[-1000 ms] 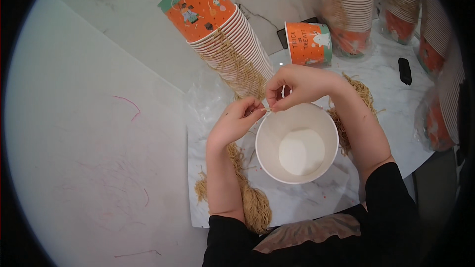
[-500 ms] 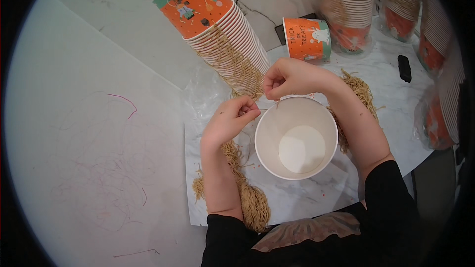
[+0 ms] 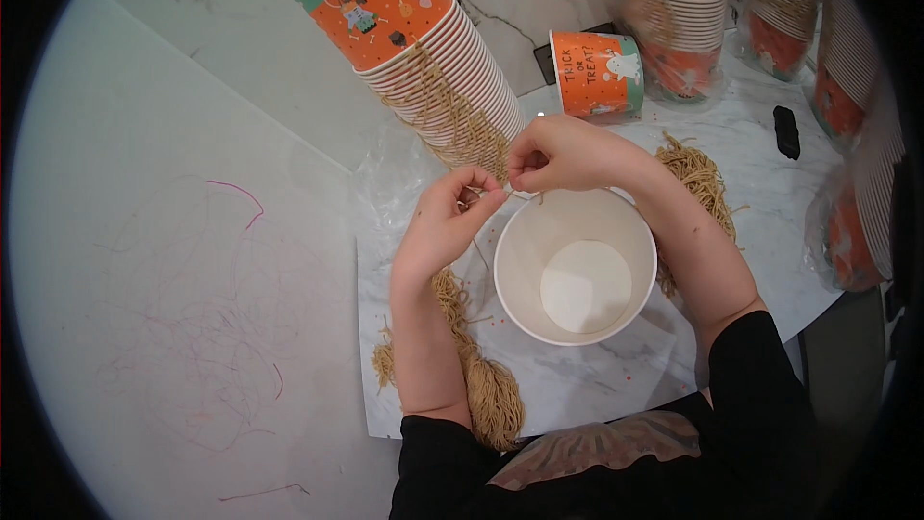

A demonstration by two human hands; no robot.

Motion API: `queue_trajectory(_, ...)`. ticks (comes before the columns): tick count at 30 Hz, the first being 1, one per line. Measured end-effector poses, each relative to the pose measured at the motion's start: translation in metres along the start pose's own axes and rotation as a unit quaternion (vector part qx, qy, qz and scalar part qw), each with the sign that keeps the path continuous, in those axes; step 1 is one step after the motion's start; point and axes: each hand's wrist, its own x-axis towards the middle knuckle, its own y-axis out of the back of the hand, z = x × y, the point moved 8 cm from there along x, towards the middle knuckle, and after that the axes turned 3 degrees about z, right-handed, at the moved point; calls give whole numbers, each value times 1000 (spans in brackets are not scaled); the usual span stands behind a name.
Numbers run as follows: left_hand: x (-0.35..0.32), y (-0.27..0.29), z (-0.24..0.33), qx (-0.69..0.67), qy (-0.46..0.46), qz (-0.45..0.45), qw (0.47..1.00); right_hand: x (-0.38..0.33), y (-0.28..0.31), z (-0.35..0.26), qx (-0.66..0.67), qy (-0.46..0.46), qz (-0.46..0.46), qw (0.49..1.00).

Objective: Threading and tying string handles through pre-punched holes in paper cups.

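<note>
Both my hands meet above the far left rim of a white-lined paper bucket (image 3: 520, 313), which stands upright with its mouth toward me. My left hand (image 3: 445, 221) is closed in a pinch on a thin tan strand of yarn (image 3: 480, 252), part of which hangs below the fingers. My right hand (image 3: 568, 154) is also pinched shut, fingertips nearly touching the left ones, with a short end of strand showing beneath. Just beyond them leans a tall stack of nested paper buckets (image 3: 462, 67), orange and green outside, with tan yarn draped down its side.
A hank of tan yarn (image 3: 493, 400) lies beside my left forearm, another yarn bundle (image 3: 698, 178) beyond my right forearm. An orange bucket (image 3: 587, 77) rests on its side at the back. Bagged bucket stacks (image 3: 679, 10) line the right. A small black object (image 3: 786, 133) lies near them.
My left hand has risen slightly and its fingertips have come closer to the right ones. A strand now hangs below the left hand. The right hand has shifted slightly left.
</note>
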Motion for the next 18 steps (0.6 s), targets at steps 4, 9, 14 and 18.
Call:
queue_trajectory(4, 9, -5, -6, -100, 4, 16, 995, -2, -2, -4, 29, 8, -19, 999)
queue_trajectory(9, 12, -4, -5, -163, 16, 6, 986, 0, -2, -4, 22, 4, -29, 999)
queue_trajectory(14, 11, -5, -6, -187, 37, 9, 982, 0, -1, -4, 29, 19, -18, 999)
queue_trajectory(18, 15, -5, -12, -201, 45, 17, 979, 1, 0, -5, 34, 7, -12, 999)
